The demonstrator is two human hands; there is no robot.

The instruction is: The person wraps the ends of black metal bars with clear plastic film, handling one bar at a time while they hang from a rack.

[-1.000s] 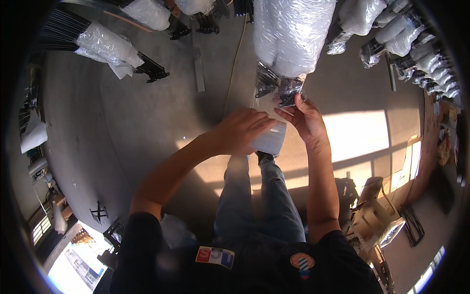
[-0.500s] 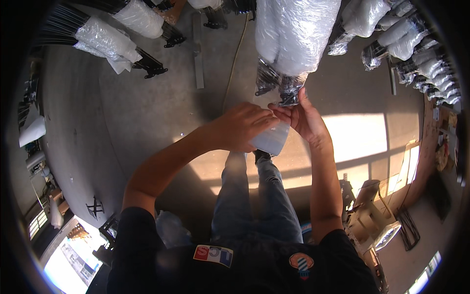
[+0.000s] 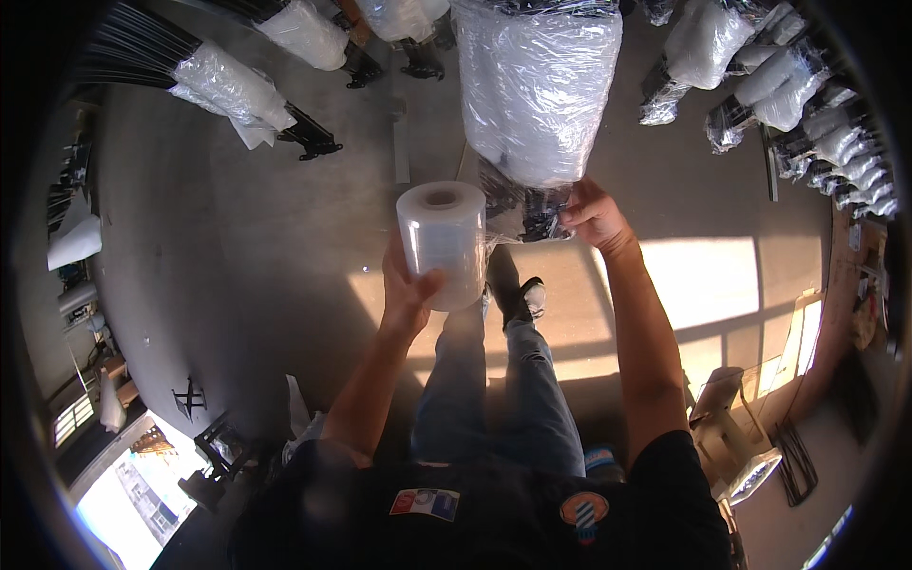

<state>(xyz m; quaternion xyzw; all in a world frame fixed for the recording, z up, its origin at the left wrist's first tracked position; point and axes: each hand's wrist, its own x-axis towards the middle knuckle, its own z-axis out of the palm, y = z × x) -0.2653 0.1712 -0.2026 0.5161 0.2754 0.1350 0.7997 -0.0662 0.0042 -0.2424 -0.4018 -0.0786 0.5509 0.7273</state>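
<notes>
My left hand [image 3: 410, 287] is wrapped round a thick roll of clear stretch film [image 3: 445, 242], thumb across its near side, cardboard core facing up. To its right hangs a large bundle [image 3: 537, 90] in white padding under shiny film. Dark metal ends [image 3: 543, 215] stick out of its lower part, also covered in film. My right hand [image 3: 600, 220] grips the right side of these ends, its fingers curled and partly hidden behind them. A thin web of film seems to run from the roll to the ends.
Similar wrapped bundles with black metal ends stand at upper left [image 3: 233, 93] and upper right [image 3: 779, 90]. A beige plastic chair-like object [image 3: 731, 427] is at lower right. Sunlight falls on the concrete floor [image 3: 698, 285] beyond my legs. A small black stand [image 3: 189, 399] is at left.
My left hand has swung left and turned the roll upright, away from the bundle's end. My right hand has shifted slightly lower, staying at the dark ends. My right foot now shows.
</notes>
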